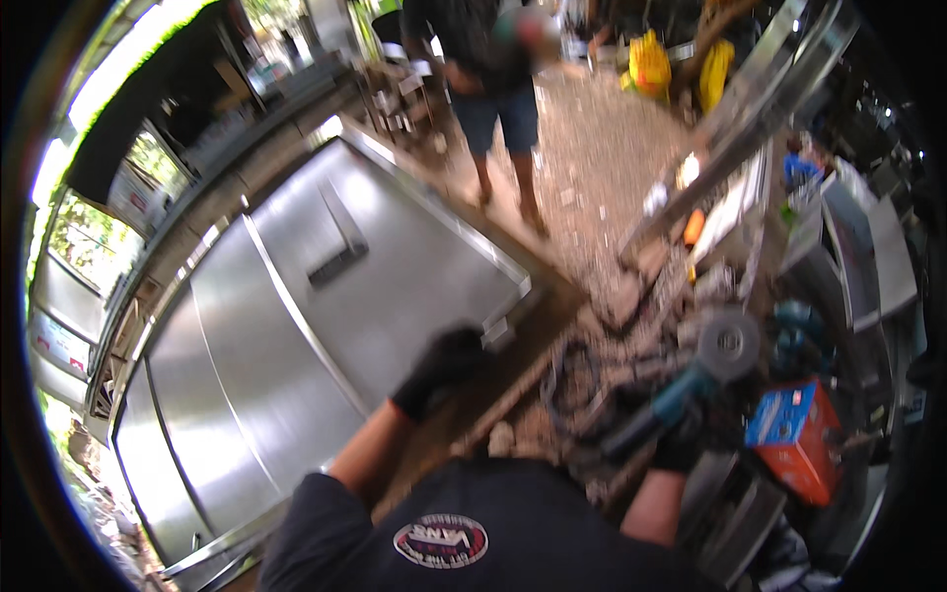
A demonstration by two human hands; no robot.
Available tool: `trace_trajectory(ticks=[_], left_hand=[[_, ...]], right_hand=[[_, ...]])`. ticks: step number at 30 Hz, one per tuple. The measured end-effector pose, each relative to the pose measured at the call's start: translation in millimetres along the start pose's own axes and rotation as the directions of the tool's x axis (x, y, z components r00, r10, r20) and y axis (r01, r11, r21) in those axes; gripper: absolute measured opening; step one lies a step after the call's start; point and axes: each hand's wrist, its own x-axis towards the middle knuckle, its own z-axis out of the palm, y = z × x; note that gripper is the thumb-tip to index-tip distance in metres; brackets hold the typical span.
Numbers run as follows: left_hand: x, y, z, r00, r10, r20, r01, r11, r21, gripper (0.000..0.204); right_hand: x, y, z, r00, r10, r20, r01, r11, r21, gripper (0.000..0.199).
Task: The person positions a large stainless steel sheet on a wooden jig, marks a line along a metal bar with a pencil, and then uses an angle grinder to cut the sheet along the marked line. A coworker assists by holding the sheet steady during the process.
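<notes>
My left hand (pixel 444 370), in a black glove, is over the near right edge of a large shiny metal panel (pixel 385 286). Its fingers are blurred, so I cannot tell whether they grip that edge. Just beyond them, a small bright metal tab (pixel 499 332) shows at the panel's border. On the other side of my body, my right hand (pixel 679 444), also black-gloved, is closed around a teal angle grinder (pixel 659 403). The grinder's grey disc (pixel 728 345) points up and away from me. An L-shaped metal bracket (pixel 338 247) lies on the panel.
A wooden table edge (pixel 552 306) runs under the panel. Beside my right hand are an orange and blue box (pixel 797 439), another teal power tool (pixel 801 335) and a dark cable (pixel 572 385). Ahead stands a person in shorts (pixel 498 118); long metal profiles (pixel 745 109) slant at right.
</notes>
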Motion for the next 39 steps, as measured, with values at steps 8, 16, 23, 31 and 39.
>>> trace_trajectory(ticks=[8, 16, 23, 31, 39], left_hand=[[1, 1, 21, 0.991, -0.039, -0.126, 0.129, 0.499, 0.857, 0.054], [6, 8, 30, 0.973, -0.160, -0.166, 0.207, 0.288, 0.935, 0.029], [3, 27, 29, 0.970, -0.141, -0.197, 0.236, 0.378, 0.895, 0.030], [-1, 10, 18, 0.989, -0.003, -0.145, 0.123, 0.554, 0.823, 0.026], [-21, 30, 53, 0.985, 0.049, -0.163, 0.132, 0.383, 0.914, 0.017]], right_hand=[[-21, -51, 10, 0.994, 0.075, -0.075, -0.106, 0.744, -0.660, 0.054], [-10, -23, -44, 0.991, 0.059, -0.121, -0.134, 0.533, -0.835, 0.109], [-10, -16, -16, 0.997, 0.074, 0.022, -0.023, 0.560, -0.828, 0.124], [-1, -29, 39, 0.961, 0.156, 0.230, 0.177, 0.293, -0.940, 0.111], [13, -39, 144, 0.840, 0.324, 0.436, 0.462, -0.003, -0.887, 0.104]])
